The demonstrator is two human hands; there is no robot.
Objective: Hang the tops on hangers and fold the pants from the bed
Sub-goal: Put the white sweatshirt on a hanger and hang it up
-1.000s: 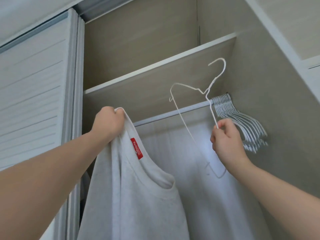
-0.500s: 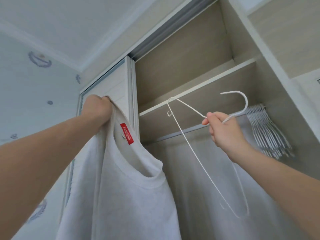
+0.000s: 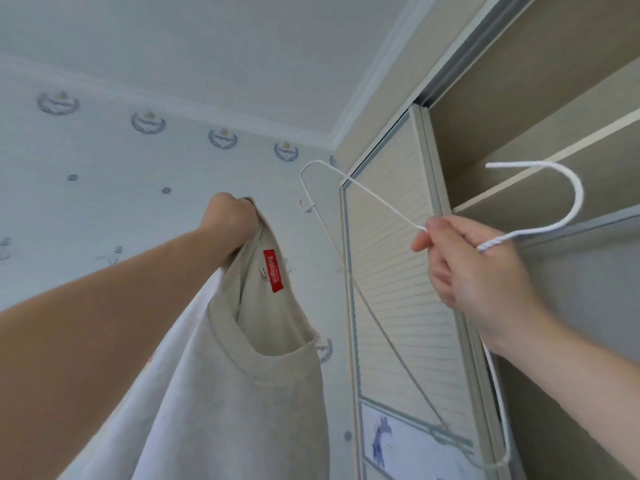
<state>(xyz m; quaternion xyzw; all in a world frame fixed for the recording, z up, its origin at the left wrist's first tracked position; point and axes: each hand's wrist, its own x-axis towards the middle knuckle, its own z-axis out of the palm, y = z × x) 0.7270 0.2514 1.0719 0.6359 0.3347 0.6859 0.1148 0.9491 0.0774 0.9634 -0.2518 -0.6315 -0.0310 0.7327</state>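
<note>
Pale wallpaper (image 3: 104, 188) with small blue crests fills the background, and beside it stands a wardrobe (image 3: 519, 98) with a slatted sliding door (image 3: 391, 278). On the wall side of this door, the left hand (image 3: 228, 220) is raised and grips a light grey sweatshirt (image 3: 225, 393) by its top edge near the collar. The garment hangs free below the hand, its round neck opening turned to the camera, with a red label (image 3: 273, 270) showing inside. On the open side of the door, the right hand (image 3: 474, 271) pinches a white wire hanger (image 3: 384, 203) at its twisted neck, just under the hook (image 3: 577, 199). One shoulder of the hanger reaches across the front of the door toward the sweatshirt but does not touch it, and the two hands are well apart. Past the door, behind the hook, a grey rail (image 3: 588, 227) runs under a shelf (image 3: 554, 161).

I judge that the step in hand is to put this top on the hanger; no part of the wire is inside the garment yet. The next move calls for bringing the near shoulder of the wire to the neck opening and sliding it in. The left hand must keep the collar open, because soft cloth held at one point can close on itself. The bed and the pants are not in view.
</note>
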